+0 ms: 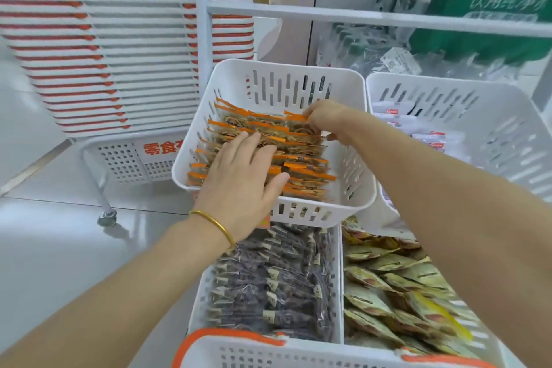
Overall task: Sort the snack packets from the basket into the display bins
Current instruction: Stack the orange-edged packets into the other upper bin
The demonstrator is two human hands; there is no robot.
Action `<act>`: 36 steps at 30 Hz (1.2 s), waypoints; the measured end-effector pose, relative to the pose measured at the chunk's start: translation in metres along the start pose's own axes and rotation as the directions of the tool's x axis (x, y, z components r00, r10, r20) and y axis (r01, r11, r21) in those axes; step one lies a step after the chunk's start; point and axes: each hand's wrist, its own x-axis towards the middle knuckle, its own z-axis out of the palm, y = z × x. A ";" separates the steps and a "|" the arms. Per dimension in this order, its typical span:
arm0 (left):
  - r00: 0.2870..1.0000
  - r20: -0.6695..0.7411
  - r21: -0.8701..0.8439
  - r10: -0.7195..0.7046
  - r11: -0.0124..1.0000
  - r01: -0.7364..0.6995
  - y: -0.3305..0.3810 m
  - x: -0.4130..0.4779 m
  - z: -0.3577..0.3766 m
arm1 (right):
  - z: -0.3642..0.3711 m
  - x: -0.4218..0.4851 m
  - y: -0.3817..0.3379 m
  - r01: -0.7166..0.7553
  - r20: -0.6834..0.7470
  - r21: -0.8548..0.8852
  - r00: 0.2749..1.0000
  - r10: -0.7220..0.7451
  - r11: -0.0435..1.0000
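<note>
A white slotted display bin in the middle holds rows of orange-edged snack packets. My left hand lies flat on the packets, fingers straight, pressing the near rows. My right hand reaches to the far right corner of the rows, fingers curled round the top edge of an orange-edged packet there. A white basket with an orange rim shows at the bottom edge; its contents are hidden.
Below lie a bin of dark purple packets and a bin of yellow-green packets. A white bin with white-red packets stands at right. A wheeled rack of stacked baskets fills the left, over grey floor.
</note>
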 end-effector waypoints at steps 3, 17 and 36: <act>0.999 -0.043 -0.024 0.024 0.999 -0.025 0.005 -0.013 -0.013 | -0.011 -0.020 -0.005 0.061 -0.080 0.044 0.995 -0.057 0.997; 0.871 0.489 -0.052 0.049 0.998 -0.026 0.053 -0.249 -0.003 | 0.141 -0.291 0.088 -0.005 0.287 0.493 0.945 -0.157 0.870; 0.744 0.668 0.036 0.010 0.998 -0.046 0.067 -0.278 0.027 | 0.339 -0.326 0.204 0.024 0.593 -0.052 0.805 0.011 0.998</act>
